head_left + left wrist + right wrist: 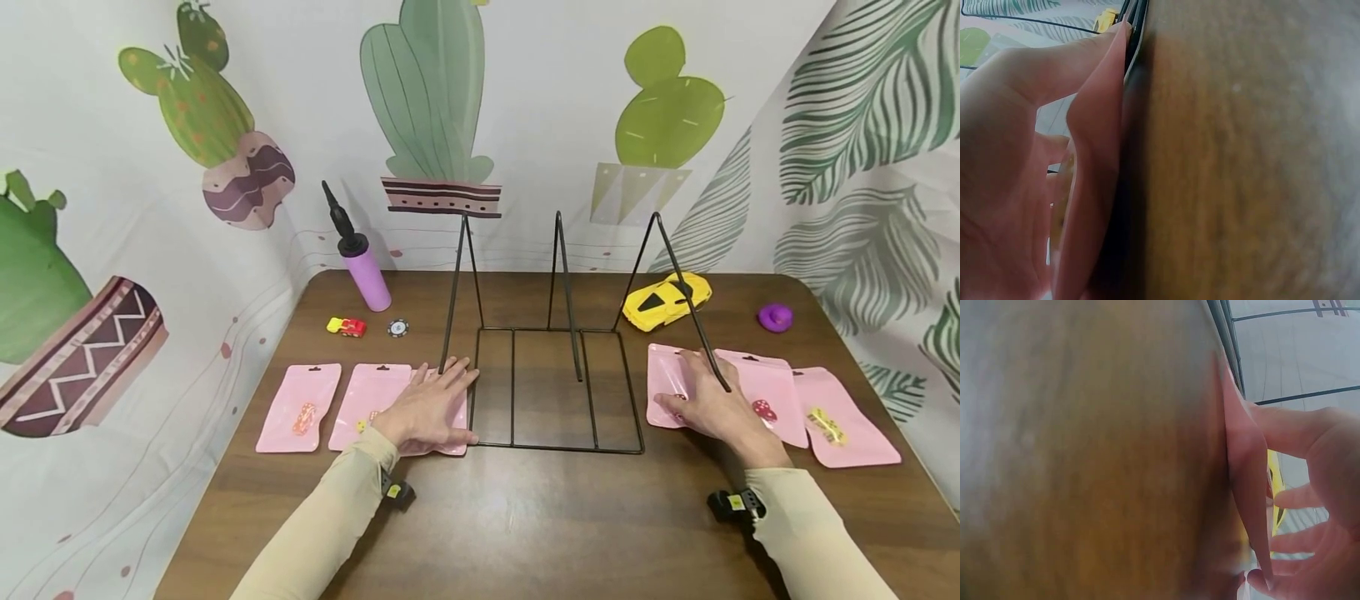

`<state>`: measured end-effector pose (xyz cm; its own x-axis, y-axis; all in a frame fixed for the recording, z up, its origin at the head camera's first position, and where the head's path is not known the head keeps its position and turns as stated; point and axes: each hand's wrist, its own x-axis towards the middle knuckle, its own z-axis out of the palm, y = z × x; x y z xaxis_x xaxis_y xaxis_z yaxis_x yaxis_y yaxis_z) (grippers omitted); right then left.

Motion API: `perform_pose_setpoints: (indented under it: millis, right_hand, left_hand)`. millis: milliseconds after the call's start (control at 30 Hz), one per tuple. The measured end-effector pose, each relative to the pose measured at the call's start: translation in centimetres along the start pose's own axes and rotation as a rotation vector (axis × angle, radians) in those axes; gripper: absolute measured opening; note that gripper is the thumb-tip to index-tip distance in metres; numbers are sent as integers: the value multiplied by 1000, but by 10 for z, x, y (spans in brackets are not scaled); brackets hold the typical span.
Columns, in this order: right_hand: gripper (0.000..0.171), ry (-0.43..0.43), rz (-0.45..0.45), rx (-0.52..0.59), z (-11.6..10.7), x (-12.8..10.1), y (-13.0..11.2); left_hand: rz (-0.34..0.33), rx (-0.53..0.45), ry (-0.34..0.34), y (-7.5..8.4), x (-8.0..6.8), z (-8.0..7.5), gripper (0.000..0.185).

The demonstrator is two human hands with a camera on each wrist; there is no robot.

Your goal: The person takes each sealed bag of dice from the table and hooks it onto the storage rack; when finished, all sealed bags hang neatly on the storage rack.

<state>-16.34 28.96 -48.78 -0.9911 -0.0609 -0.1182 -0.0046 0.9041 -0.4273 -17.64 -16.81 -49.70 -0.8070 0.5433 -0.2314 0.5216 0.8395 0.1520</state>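
My left hand [427, 406] lies spread over a pink zip pouch [456, 417] flat on the table, its thumb at the pouch's edge by the black wire rack [513, 387]. In the left wrist view that pouch's near side bulges up between thumb and fingers. On the rack's other side, my right hand [712, 404] rests on another pink pouch [663, 383] with fingers apart; its thumb touches the pouch in the right wrist view. Two more pouches lie left of the left hand, a plain-cornered one [288, 392] outermost. Two others, one yellow-marked [862, 425], lie on the right.
The rack's tall bent wires rise between and above both hands, one over the right hand. Along the back stand or lie a purple hand pump [367, 279], a small red-yellow toy car [347, 327], a poker chip [398, 327], a yellow car [660, 304] and a purple toy [775, 317].
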Motion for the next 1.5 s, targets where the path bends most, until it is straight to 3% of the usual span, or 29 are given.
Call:
perform_pose_setpoints:
  millis: [300,600,933,1200,1500]
  right_hand:
    - [113,102,48,-43,2,-2,-3]
    - [120,93,145,-14,2,-4,-8]
    - [127,27,249,21,1,-3,-13]
    - [119,38,239,37,0,-4,-13]
    - [106,149,164,67,-1,-13,-12]
  left_hand:
    - [6,-9,17,0,0,2,110]
    - [-10,-17,9,0,0,1,111]
    - [-1,-23,17,0,-1,2,110]
    - [-8,-20,14,1,-2,2,111]
    - [-4,1,21,1,-2,1,111]
